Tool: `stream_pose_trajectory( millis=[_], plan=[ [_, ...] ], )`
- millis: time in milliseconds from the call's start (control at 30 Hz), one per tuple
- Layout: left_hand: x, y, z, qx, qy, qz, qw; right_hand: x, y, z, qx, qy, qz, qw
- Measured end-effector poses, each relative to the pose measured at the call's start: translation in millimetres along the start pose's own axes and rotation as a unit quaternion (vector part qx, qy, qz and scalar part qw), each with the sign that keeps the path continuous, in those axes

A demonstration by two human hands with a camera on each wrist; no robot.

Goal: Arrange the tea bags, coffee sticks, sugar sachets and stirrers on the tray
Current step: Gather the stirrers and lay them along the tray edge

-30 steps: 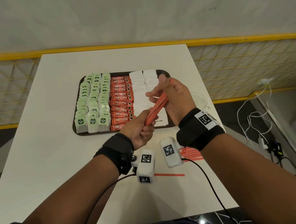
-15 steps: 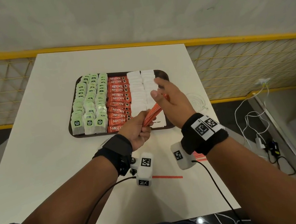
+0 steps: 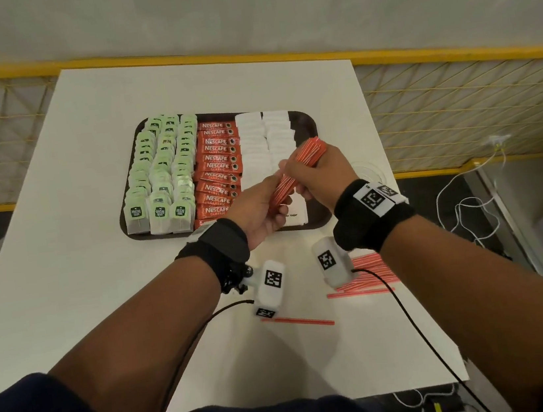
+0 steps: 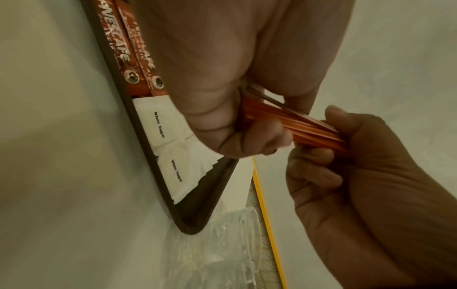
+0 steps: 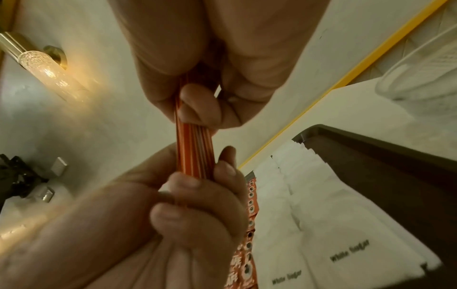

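A bundle of orange striped stirrers (image 3: 296, 171) (image 4: 296, 125) (image 5: 195, 154) slants above the near right part of the dark tray (image 3: 307, 125). My left hand (image 3: 263, 207) grips its lower end and my right hand (image 3: 317, 172) is curled round its upper half. On the tray lie rows of green tea bags (image 3: 159, 175), red coffee sticks (image 3: 219, 164) and white sugar sachets (image 3: 264, 137) (image 4: 160, 127) (image 5: 321, 224). A bare strip of tray (image 5: 383, 185) runs along its right side.
More orange stirrers (image 3: 365, 276) lie loose on the white table (image 3: 81, 265) under my right wrist, and one single stirrer (image 3: 299, 321) lies nearer me. A clear plastic wrapper (image 4: 235, 244) sits right of the tray. Yellow railing (image 3: 450, 54) bounds the table's far side.
Both hands stay on the stirrer bundle. The right hand has slid down and closed its fingers round it, so the bundle's top end now sticks out above that hand.
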State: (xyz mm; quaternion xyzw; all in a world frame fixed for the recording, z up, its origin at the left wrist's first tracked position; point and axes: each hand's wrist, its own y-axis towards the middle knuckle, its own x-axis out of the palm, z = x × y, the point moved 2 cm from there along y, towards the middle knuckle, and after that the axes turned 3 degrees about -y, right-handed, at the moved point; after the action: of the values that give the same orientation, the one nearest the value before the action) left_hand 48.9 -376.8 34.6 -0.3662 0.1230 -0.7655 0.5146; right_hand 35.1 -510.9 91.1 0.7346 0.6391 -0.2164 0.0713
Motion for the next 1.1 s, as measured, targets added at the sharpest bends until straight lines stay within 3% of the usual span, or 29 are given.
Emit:
stream_pose_trajectory(
  millis=[133,233,333,467,533,733,967,1100],
  plan=[
    [-8.2,9.0,10.9,-0.002,0.093,0.053,0.994,-13.8,25.7,6.5,0.024,-0.063,0.015,0.998],
    [-24.2,13.1,16.1,0.064,0.229,0.125,0.963,-23.3,47.9,19.8,0.063,-0.166,0.007,0.984],
    [-42.6,12.5,13.9,0.132,0.462,0.106,0.87,-22.8,61.6,32.2,0.089,-0.288,-0.011,0.953],
    [-58.4,8.6,1.9,0.121,0.663,0.025,0.738,-11.0,75.0,40.9,0.112,-0.383,-0.039,0.916],
    [-63.3,6.4,-0.4,0.126,0.692,0.019,0.711,-7.6,81.5,44.9,0.131,-0.412,-0.059,0.9],
    [-69.9,4.4,-0.6,0.115,0.681,0.028,0.722,0.5,96.0,56.8,0.183,-0.44,-0.083,0.875],
    [-73.1,7.7,-1.1,0.108,0.681,0.042,0.723,6.8,101.4,57.4,0.17,-0.511,-0.122,0.834],
    [-73.1,7.1,-1.7,0.111,0.679,0.04,0.725,4.7,104.7,61.4,0.182,-0.493,-0.102,0.845]
  ],
)
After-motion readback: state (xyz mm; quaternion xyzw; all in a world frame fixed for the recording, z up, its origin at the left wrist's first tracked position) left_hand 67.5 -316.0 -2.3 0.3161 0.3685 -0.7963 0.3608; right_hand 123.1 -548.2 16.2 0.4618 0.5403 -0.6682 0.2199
